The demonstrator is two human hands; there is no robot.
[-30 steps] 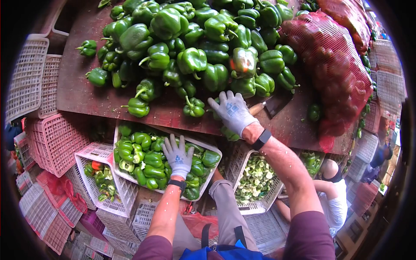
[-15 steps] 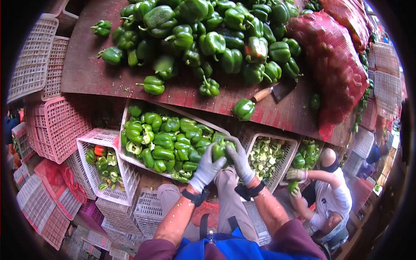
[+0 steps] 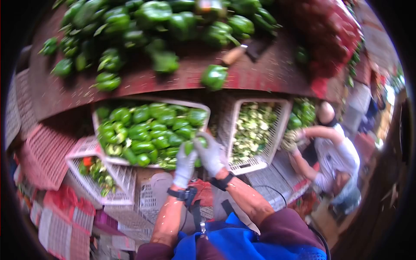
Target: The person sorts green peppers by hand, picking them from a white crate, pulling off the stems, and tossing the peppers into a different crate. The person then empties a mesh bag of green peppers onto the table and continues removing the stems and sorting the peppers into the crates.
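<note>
Both gloved hands are over the near right corner of a white crate [image 3: 207, 113] filled with green bell peppers. My left hand [image 3: 185, 167] is closed, with a green bell pepper [image 3: 188, 147] at its fingertips. Close beside it, my right hand [image 3: 210, 155] curls its fingers against green pepper as well. Blur and the gloves hide whether this is one pepper or separate pieces. To the right stands a crate of pale pepper cores [image 3: 253, 132].
Ahead, a reddish table [image 3: 149, 81] bears heaped green peppers, a wooden-handled knife [image 3: 234, 55] and a red mesh sack [image 3: 323, 37]. A smaller crate [image 3: 125, 175] of scraps sits left. On the right, a co-worker [image 3: 331, 147] works with gloved hands.
My hands have moved left and lower, from in front of the gap between crates to the pepper crate's corner. The view has shifted, and the pepper between my hands is less visible.
</note>
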